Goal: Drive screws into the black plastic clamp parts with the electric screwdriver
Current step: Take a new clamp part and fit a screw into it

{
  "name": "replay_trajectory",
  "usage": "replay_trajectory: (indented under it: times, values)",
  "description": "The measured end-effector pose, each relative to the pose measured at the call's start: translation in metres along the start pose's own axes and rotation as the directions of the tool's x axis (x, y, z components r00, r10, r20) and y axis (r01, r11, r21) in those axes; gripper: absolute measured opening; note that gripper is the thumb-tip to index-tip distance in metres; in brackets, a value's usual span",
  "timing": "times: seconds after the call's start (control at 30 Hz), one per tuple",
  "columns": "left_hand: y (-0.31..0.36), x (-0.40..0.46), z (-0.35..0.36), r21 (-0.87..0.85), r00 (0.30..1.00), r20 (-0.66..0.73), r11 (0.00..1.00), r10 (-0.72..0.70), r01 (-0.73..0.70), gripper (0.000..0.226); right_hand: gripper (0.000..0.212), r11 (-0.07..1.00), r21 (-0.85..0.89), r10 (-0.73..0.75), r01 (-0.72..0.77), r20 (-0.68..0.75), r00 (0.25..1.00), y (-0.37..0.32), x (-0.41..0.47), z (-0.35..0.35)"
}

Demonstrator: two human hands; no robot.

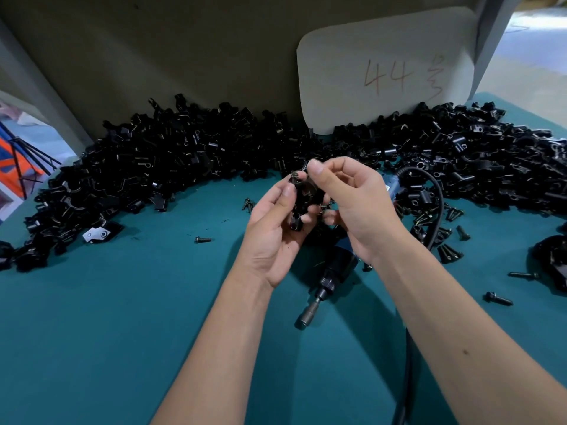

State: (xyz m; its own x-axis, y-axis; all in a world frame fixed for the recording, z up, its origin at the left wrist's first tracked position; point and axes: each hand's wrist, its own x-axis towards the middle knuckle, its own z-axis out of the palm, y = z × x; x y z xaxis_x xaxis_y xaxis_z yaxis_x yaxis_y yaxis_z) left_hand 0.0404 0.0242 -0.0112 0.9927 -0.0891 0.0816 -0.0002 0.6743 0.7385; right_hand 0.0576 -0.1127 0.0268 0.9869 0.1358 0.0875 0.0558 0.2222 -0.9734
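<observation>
Holding a black plastic clamp part (302, 207) between both hands, a person works above a teal table (122, 317). The left hand (273, 228) curls its fingers around the lower body of the part. The right hand (352, 200) pinches near the part's top, thumb and forefinger closed tight, seemingly seating a small screw (295, 174) that shows just beside that pinch. Directly below the grip, untouched, lies the electric screwdriver (329, 280), bit pointing toward the person, its black cable (435, 204) looping off past the right hand. Loose screws (449, 252) are scattered near the right wrist. Beyond both hands, a long heap of clamp parts (171, 161) curves against a backboard. The step looks like placing the screw by hand; next, the right hand would need to free itself and pick up the driver.
</observation>
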Motion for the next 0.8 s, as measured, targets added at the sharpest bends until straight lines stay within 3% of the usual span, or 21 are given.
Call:
replay_trajectory:
  times: [0.1, 0.27, 0.43, 0.53, 0.67, 0.77, 0.8]
  values:
    - [-0.003, 0.001, 0.002, 0.109, 0.997, -0.038, 0.992, 0.063, -0.059, 0.040, 0.013, 0.989, -0.122, -0.080, 0.083, 0.027, 0.996, 0.004, 0.001, 0.003]
    - [-0.003, 0.002, 0.000, 0.244, 0.987, -0.019, 0.958, 0.162, -0.152, 0.028, 0.013, 0.990, -0.103, -0.108, 0.099, -0.082, 0.991, 0.007, 0.004, 0.001]
    - [-0.001, 0.003, -0.002, 0.340, 0.974, -0.013, 0.917, 0.227, -0.209, 0.024, 0.010, 0.967, -0.176, -0.190, 0.183, -0.024, 0.981, 0.007, 0.004, 0.001]
    - [-0.003, 0.002, 0.000, 0.380, 0.973, -0.018, 0.902, 0.230, -0.206, 0.022, 0.020, 0.932, -0.292, -0.245, 0.215, -0.069, 0.967, 0.010, 0.003, 0.005]
    - [-0.003, 0.003, -0.002, 0.409, 0.971, -0.029, 0.889, 0.238, -0.206, 0.024, 0.032, 0.797, -0.537, -0.341, 0.276, -0.022, 0.940, 0.007, 0.003, 0.005]
    - [0.000, 0.002, -0.002, 0.359, 0.982, -0.069, 0.923, 0.176, -0.141, 0.019, 0.040, 0.797, -0.554, -0.312, 0.240, -0.038, 0.949, 0.001, 0.004, 0.001]
    - [0.000, 0.001, -0.001, 0.313, 0.985, -0.104, 0.945, 0.138, -0.099, 0.019, 0.042, 0.751, -0.627, -0.323, 0.206, -0.078, 0.943, 0.000, 0.005, -0.003]
